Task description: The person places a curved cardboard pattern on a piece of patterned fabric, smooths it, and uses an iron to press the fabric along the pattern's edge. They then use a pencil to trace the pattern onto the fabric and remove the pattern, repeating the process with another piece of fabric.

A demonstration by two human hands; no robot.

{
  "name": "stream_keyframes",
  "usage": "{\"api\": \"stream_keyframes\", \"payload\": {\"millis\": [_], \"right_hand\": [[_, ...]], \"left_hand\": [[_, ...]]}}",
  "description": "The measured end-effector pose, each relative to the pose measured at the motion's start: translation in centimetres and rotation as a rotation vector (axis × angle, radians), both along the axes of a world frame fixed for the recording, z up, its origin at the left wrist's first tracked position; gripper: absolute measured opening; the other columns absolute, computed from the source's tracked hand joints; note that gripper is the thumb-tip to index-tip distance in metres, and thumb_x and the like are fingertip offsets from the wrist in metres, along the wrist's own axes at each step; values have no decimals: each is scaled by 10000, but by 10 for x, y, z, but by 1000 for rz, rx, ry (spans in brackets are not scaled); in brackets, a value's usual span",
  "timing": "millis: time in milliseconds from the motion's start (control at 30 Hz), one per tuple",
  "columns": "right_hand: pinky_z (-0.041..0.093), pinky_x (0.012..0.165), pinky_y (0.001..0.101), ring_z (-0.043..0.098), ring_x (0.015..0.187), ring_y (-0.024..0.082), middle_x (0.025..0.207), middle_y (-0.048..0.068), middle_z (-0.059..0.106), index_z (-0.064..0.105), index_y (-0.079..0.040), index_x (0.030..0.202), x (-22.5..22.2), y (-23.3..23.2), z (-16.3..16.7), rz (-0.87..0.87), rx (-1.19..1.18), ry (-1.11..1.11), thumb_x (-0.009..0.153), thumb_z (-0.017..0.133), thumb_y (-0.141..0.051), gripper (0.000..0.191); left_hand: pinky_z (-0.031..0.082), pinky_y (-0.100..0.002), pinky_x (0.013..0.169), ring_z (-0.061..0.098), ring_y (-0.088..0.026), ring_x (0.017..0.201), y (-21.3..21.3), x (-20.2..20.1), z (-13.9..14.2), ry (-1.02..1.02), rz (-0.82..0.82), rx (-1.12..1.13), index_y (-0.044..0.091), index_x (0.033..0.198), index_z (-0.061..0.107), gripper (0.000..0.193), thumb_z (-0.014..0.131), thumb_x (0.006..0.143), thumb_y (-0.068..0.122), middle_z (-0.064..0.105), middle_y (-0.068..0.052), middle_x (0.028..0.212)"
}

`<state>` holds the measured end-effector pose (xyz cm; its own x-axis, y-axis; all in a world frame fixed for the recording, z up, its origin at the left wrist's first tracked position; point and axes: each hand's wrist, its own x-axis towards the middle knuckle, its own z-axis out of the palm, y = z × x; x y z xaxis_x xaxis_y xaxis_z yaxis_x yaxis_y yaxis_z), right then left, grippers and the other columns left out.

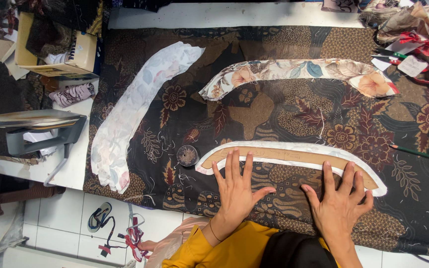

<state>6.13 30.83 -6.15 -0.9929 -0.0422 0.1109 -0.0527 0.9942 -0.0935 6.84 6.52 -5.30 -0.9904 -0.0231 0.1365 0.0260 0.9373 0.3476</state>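
Observation:
My left hand lies flat with fingers spread, its fingertips pressing on the left part of a curved brown cardboard pattern. That pattern rests on a slightly larger curved white fabric piece. My right hand is also flat and spread, its fingers on the pattern's right end. Both rest on a dark floral batik cloth covering the table. Neither hand grips anything.
A curved floral fabric piece and a pale curved piece lie on the cloth. A small round dark weight sits left of the pattern. A green pencil lies right. An iron and a cardboard box stand left.

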Motion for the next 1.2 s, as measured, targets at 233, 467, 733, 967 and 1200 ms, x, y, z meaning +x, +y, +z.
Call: {"api": "stream_keyframes", "payload": {"millis": [233, 467, 733, 967, 1200], "right_hand": [[198, 1173, 620, 329, 1520, 397, 1685, 217, 390, 563, -222, 1546, -2, -8, 5, -15, 41, 29, 924, 581, -667, 765], [219, 1142, 622, 330, 1492, 403, 1654, 227, 394, 552, -228, 1526, -4, -16, 9, -13, 11, 40, 898, 584, -663, 764], [217, 1121, 630, 323, 1469, 394, 1625, 209, 390, 528, -265, 1516, -7, -24, 11, -38, -18, 26, 862, 593, -663, 768], [189, 1133, 631, 311, 1470, 382, 1619, 188, 380, 517, -290, 1505, -7, -29, 12, -42, -49, 20, 847, 599, -665, 762], [175, 1132, 635, 290, 1473, 380, 1628, 169, 347, 503, -287, 1509, -7, -33, 12, -44, -85, 24, 843, 588, -682, 779]], "left_hand": [[168, -633, 1230, 321, -392, 1491, -53, -10, 23, 59, 198, -85, 75, 1482, 480, 575, 618, 951, 246, 392, -218, 1560], [276, -532, 1152, 428, -394, 1336, -129, -11, 64, -138, 247, 87, 71, 1450, 505, 608, 642, 868, 180, 467, -203, 1460], [380, -473, 1059, 531, -385, 1230, -138, -15, 71, -117, 235, 58, 64, 1484, 516, 596, 659, 918, 186, 548, -194, 1375], [383, -482, 1060, 537, -377, 1207, -108, -23, 95, 117, 190, 83, 39, 1496, 520, 579, 667, 951, 169, 547, -204, 1374], [403, -484, 1040, 538, -382, 1194, -52, -45, 86, 43, -107, 225, 66, 1470, 533, 574, 675, 923, 167, 565, -195, 1337]]}}
